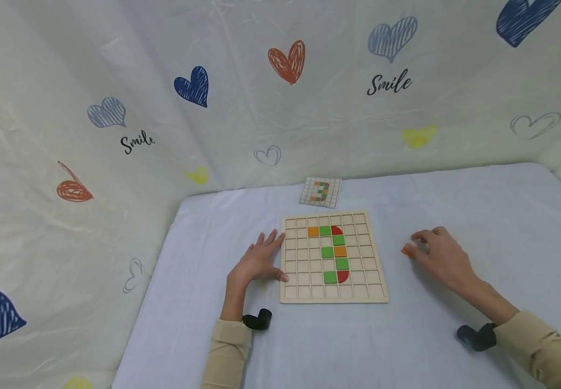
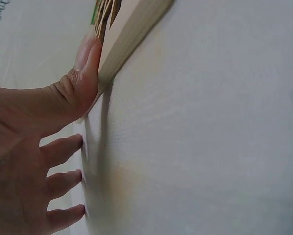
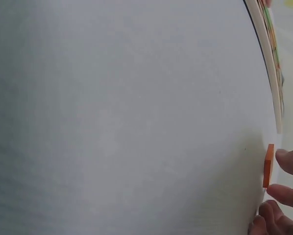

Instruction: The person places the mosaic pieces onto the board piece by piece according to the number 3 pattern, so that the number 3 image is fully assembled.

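A square wooden grid board (image 1: 333, 294) lies on the white cloth, with orange, green and red tiles in some of its cells. My left hand (image 1: 256, 262) is at the board's left edge, fingers spread. Its thumb (image 2: 87, 58) rests on the rim, and other fingertips touch the cloth. To the right of the board, my right hand (image 1: 443, 259) is bent over an orange tile (image 1: 406, 252). In the right wrist view the orange tile (image 3: 268, 166) lies low by the cloth. The thumb and a finger are close at it, with a gap between them.
Behind the board lies a small pattern card (image 1: 320, 192) with a matching grid picture. A white curtain (image 1: 231, 119) printed with hearts and "Smile" hangs past the table's far edge. Each wrist wears a black camera (image 1: 258, 319).
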The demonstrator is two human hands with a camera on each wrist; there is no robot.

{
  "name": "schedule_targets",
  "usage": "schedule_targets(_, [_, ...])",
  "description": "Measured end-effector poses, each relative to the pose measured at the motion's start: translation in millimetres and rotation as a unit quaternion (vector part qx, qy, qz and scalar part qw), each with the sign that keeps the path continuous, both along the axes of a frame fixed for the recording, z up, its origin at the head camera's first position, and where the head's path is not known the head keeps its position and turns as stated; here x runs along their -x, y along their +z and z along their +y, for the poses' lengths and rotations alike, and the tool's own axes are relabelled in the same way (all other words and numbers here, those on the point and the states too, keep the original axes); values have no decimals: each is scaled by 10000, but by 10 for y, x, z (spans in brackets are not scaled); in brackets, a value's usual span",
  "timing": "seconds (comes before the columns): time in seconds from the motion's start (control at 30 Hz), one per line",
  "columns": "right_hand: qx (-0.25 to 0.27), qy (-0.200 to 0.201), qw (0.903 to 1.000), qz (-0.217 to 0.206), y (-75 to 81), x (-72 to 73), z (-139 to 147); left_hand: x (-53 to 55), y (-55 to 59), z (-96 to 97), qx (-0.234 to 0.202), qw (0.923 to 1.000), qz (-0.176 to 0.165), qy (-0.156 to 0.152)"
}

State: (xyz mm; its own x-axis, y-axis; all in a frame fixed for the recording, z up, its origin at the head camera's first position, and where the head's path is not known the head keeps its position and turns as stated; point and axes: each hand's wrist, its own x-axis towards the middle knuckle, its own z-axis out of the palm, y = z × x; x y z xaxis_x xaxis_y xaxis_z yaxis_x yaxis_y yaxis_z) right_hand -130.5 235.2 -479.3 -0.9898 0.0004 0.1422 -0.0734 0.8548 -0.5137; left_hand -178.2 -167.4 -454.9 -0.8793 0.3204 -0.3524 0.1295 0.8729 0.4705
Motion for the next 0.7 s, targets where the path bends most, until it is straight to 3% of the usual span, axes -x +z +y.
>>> schedule_targets(0.33, [134, 265, 9993, 207, -27, -16, 6, -17, 25, 6, -33, 10000, -9, 8])
schedule_targets(0.7, [668, 480, 9966, 82, 13, 29, -57, -3, 7, 1, 8, 10000, 2, 14])
